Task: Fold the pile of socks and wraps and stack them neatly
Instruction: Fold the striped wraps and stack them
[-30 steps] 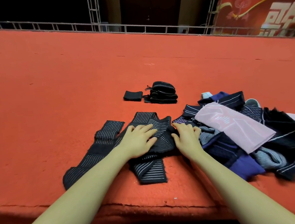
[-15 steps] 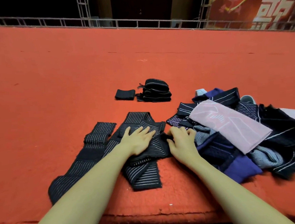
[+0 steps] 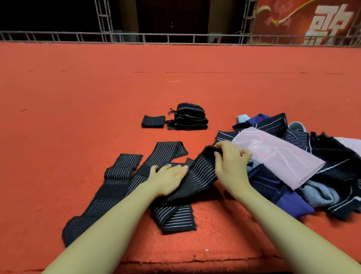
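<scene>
Black striped wrap [image 3: 191, 179] half-folded on red carpet, beside jumbled sock pile [image 3: 303, 170].

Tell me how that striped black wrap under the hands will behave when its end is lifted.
Probably floppy: the striped black wrap bends over itself where the right hand pinches its end. It likely trails rather than lifts whole, since long tails lie across the red carpet. The left hand pressing it flat suggests it shifts easily.
</scene>
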### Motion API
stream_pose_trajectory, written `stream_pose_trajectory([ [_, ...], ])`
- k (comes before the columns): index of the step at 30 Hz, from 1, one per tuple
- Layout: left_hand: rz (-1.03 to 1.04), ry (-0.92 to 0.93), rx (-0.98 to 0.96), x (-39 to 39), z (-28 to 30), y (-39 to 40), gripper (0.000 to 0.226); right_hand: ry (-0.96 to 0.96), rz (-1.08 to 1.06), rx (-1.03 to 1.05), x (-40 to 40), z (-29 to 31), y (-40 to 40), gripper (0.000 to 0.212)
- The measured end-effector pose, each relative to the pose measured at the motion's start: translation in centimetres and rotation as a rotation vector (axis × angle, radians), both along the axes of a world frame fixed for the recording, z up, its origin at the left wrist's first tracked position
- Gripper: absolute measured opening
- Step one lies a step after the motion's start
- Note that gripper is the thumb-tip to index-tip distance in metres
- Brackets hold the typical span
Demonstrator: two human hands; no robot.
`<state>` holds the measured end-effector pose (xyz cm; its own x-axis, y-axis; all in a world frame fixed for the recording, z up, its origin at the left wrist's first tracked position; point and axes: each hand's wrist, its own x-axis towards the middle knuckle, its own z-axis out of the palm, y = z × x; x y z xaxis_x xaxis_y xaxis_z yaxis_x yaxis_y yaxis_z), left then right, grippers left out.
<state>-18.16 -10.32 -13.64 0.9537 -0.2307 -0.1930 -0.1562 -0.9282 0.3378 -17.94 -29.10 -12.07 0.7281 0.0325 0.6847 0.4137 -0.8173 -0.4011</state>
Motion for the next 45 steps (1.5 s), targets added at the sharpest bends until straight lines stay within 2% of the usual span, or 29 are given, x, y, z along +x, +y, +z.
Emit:
stream_pose_trajectory([
  [2,0.004,0.0,0.023,0.0,-0.2,-0.1,0.053,0.088,-0.024,-0.092,-0.3,-0.2,-0.7,0.025],
  [5,-0.029,-0.111,0.071,-0.1,0.2,-1.0,0.05,0.259,-0.066,-0.345,-0.5,-0.6,-1.3,0.041],
  [8,-0.023,-0.25,-0.018,0.4,0.5,-1.8,0.044,0.277,-0.055,-0.449,-0.6,-1.1,-1.7,0.043],
  [14,-0.119,-0.294,-0.141,2.6,1.2,-4.1,0.039,0.154,0.004,-0.316,-0.1,-2.1,-2.9,0.012],
  [16,-0.188,-0.27,-0.145,3.2,1.6,-5.0,0.039,0.1,0.022,-0.266,0.0,-2.4,-3.1,0.008],
  [19,-0.288,-0.228,-0.058,4.2,1.7,-5.4,0.039,0.028,0.034,-0.228,0.3,-2.6,-3.2,0.009],
  [24,-0.344,-0.265,-0.011,5.6,1.6,-4.1,0.023,-0.042,0.055,-0.2,0.7,-3.0,-3.2,0.022],
  [28,-0.329,-0.271,-0.068,5.5,1.1,-3.0,0.022,-0.043,0.002,-0.272,1.3,-3.5,-3.2,0.021],
  [31,-0.353,-0.238,-0.028,5.3,0.6,-2.9,0.029,-0.055,0.004,-0.279,1.3,-3.7,-3.2,0.023],
  [38,-0.314,-0.353,-0.004,5.7,0.8,-3.3,0.028,-0.047,0.018,-0.212,0.8,-3.2,-3.2,0.021],
  [42,-0.198,-0.495,-0.058,6.0,2.1,-2.5,0.028,-0.022,-0.025,-0.146,1.4,-2.2,-2.6,0.022],
  [45,-0.147,-0.597,-0.015,6.6,3.3,-1.8,0.026,-0.027,-0.006,-0.133,2.1,-1.5,-1.9,0.024],
])
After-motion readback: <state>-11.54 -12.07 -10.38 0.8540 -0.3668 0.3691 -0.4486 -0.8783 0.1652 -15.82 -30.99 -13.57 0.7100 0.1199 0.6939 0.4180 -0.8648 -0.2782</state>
